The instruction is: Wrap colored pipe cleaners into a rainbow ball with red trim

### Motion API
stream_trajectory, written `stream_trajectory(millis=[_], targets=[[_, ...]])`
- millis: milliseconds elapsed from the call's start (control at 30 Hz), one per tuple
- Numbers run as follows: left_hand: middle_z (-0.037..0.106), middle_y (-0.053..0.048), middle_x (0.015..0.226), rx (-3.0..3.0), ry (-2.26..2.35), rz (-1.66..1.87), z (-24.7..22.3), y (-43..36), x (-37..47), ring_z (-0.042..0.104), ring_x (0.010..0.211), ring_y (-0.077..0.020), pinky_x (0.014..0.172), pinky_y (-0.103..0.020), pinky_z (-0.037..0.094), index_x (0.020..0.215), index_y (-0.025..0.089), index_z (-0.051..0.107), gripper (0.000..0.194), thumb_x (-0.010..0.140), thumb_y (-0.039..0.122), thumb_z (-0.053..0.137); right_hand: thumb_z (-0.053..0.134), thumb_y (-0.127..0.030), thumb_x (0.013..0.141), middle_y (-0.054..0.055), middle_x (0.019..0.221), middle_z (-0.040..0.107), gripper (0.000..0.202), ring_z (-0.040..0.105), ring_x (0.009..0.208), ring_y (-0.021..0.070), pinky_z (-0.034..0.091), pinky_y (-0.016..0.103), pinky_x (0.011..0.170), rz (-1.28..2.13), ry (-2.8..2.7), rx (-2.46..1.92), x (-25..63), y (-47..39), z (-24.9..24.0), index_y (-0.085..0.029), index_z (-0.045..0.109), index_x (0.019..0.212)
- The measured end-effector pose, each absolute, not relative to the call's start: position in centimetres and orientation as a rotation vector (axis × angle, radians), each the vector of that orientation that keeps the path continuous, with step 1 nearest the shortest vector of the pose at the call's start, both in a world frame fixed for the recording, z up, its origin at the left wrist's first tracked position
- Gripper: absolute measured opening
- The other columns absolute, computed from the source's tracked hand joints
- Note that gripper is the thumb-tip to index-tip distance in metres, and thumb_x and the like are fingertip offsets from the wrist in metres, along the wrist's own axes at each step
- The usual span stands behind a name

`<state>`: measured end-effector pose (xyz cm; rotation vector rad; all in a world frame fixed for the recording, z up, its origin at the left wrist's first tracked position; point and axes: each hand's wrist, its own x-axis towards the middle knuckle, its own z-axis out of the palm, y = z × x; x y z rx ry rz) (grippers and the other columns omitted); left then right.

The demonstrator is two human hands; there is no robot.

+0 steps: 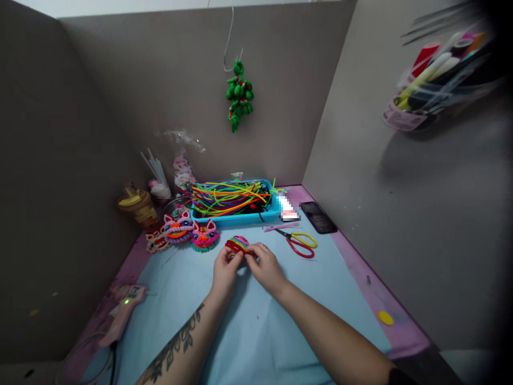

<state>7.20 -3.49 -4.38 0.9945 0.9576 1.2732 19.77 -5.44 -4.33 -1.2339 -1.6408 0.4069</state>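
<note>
Both hands meet over the middle of the blue cloth. Between my left hand [226,267] and my right hand [264,264] is a small rainbow-striped pipe-cleaner piece [238,244], with red, green and purple bands. My left fingers pinch its lower left edge, while the right thumb and fingers grip its right edge. Part of the piece is hidden behind the fingertips. Just left of it sit colourful pipe-cleaner animal heads, a pink one [204,236] and an orange-and-purple one [178,226]. To the right lie scissors [301,244] with one red and one yellow handle, blades spread a little.
A blue tray [236,218] full of pipe cleaners stands at the back. A phone [319,217] lies at right, a corded pink glue gun [125,313] at left. Grey partitions [192,64] enclose the table; a green ornament [239,96] hangs behind. A yellow disc [385,318] rests near the right edge.
</note>
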Motion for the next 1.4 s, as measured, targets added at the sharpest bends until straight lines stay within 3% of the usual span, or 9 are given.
stream_trajectory(millis=[500, 767, 1033, 1400], targets=[[0.069, -0.005, 0.082, 1.111, 0.959, 1.287, -4.6, -3.5, 7.2, 0.063, 0.077, -0.0169, 0.075, -0.029, 0.047, 0.084, 0.015, 0.064, 0.017, 0.07, 0.024, 0.071, 0.048, -0.01, 0.08, 0.006, 0.089, 0.052, 0.015, 0.051, 0.09, 0.0212, 0.044, 0.036, 0.082, 0.459, -1.496, -1.338, 19.8, -4.5, -5.8, -0.021, 0.059, 0.078], [0.065, -0.002, 0.068, 0.867, 0.982, 1.321, -4.3, -3.0, 7.0, 0.06, 0.066, -0.014, 0.067, -0.026, 0.046, 0.073, 0.016, 0.06, 0.018, 0.067, 0.026, 0.073, 0.052, -0.021, 0.084, 0.003, 0.083, 0.058, 0.011, 0.056, 0.072, 0.0152, 0.045, 0.026, 0.063, 0.589, -1.344, -1.262, 20.4, -4.8, -4.5, -0.019, 0.062, 0.087], [0.063, -0.001, 0.068, 0.926, 0.981, 1.324, -4.4, -3.1, 6.9, 0.058, 0.065, -0.0136, 0.065, -0.026, 0.044, 0.075, 0.017, 0.061, 0.017, 0.068, 0.027, 0.073, 0.051, -0.017, 0.08, 0.001, 0.071, 0.061, 0.012, 0.056, 0.067, 0.0158, 0.043, 0.026, 0.062, 0.553, -1.456, -1.32, 20.2, -4.8, -4.7, -0.019, 0.061, 0.073], [0.064, -0.003, 0.072, 0.959, 0.97, 1.322, -4.0, -3.3, 7.0, 0.059, 0.066, -0.015, 0.066, -0.027, 0.044, 0.077, 0.016, 0.062, 0.018, 0.068, 0.028, 0.074, 0.048, -0.017, 0.081, 0.0, 0.069, 0.058, 0.011, 0.054, 0.065, 0.0153, 0.042, 0.025, 0.058, 0.522, -1.493, -1.352, 20.2, -4.7, -4.8, -0.02, 0.057, 0.074]])
